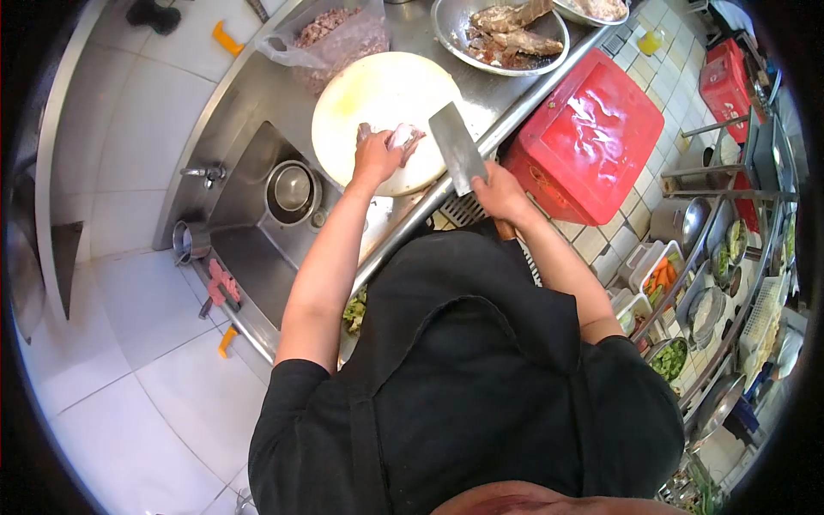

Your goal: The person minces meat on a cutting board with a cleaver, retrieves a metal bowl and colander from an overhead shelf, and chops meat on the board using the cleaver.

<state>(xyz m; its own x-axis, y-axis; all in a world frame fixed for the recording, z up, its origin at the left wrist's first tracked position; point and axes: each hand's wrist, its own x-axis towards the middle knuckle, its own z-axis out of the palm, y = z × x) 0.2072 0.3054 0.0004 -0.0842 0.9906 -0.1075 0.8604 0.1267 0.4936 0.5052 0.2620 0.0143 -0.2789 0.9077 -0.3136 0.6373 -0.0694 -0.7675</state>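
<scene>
A piece of raw meat (407, 140) lies on the round cream cutting board (386, 90), with the fingers of my left hand (377, 160) wrapped round it. My right hand (502, 194) grips the handle of a broad cleaver (458, 146). Its blade is held over the board's right edge, a short way to the right of the meat and apart from it. Above the board, a clear plastic bag (348, 43) holds more pinkish meat. Browned pieces of meat or fish sit in a metal bowl (502, 64) at the upper right of the counter.
Left of the board is a steel sink (249, 197) with a round pot (293, 190) in it. A red lidded bin (592, 129) stands beside the counter's right edge. Shelves with vegetable containers (661, 279) line the far right. A tap (204, 173) juts from the left wall.
</scene>
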